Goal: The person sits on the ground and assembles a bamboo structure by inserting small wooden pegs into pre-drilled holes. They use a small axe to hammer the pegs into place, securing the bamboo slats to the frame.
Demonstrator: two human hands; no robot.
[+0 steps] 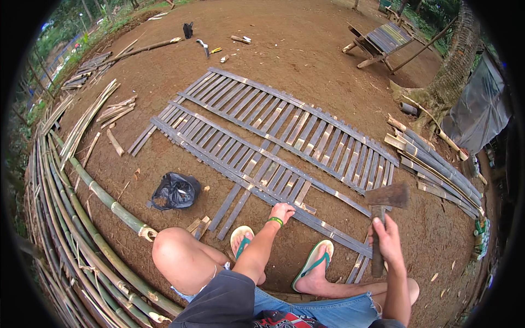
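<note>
My left hand [281,212], with a green band at the wrist, rests on the near long slat of a slatted bamboo panel [219,164] lying on the ground. Its fingers are pinched together at the slat; whatever is between them is too small to make out. My right hand [386,236] grips the handle of a hatchet [387,195], raised to the right of the left hand with its broad rusty head on top. Beyond the near panel lies a second slatted bamboo panel [306,113], made of dark strips nailed across long rails.
A black plastic bag [176,191] sits left of the panels. Long bamboo poles [109,205] line the left side, and split bamboo [437,164] is piled at right near a tree trunk [458,60]. Hand tools [204,48] lie farther off. My sandalled feet are beside the near panel.
</note>
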